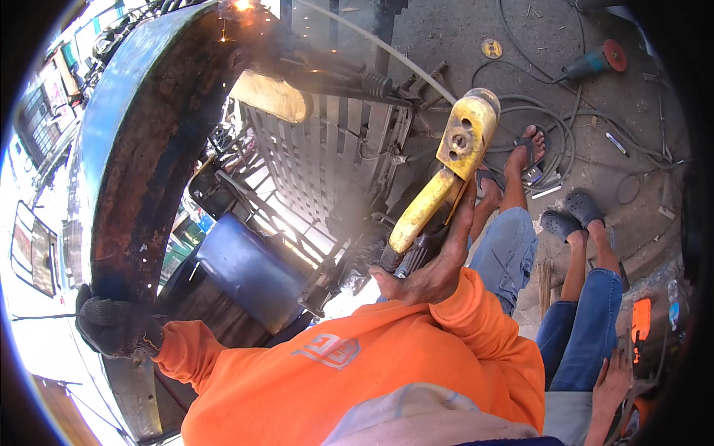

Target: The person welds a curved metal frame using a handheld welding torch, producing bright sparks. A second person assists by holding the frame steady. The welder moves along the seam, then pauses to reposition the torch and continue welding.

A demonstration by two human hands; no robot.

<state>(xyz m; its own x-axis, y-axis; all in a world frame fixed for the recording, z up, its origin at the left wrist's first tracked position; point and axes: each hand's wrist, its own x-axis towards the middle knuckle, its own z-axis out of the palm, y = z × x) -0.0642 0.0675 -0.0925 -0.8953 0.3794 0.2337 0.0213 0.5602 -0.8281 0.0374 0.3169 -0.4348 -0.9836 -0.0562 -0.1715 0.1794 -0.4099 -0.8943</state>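
At the right hand [439, 266], bare: yellow holder [425, 212], gripped from beneath, thumb off to the side, fingers partly hidden behind the handle. Holder's head tilts up and away, clamping a long pale rod [401, 56] that runs out past the top edge. My read: the long rod puts reach between bare skin and heat. Rod tip out of view, so can't tell what it touches.

Left hand [119, 327]: dark knit glove, closed around a thin dark rod [44, 317] pointing outward left. Looks like the spare is parked there to be within reach. Glove overlaps the near end of the curved metal panel [137, 201]; can't tell if it's bracing on it. Glove on that side only, probably because it's nearest the metal.

Ahead of both hands, sparks [242, 5] at the panel's far end, with smoke. Between hands, further out: blue drum [253, 271], then slatted metal panel [309, 141].

Right of the right hand: cable loops [573, 145] on the floor, grinder [593, 63] beyond, lying disc-outward, likely just set aside. Another person's grey clogs [584, 208] and hand [613, 383] nearby, well apart from the holder.
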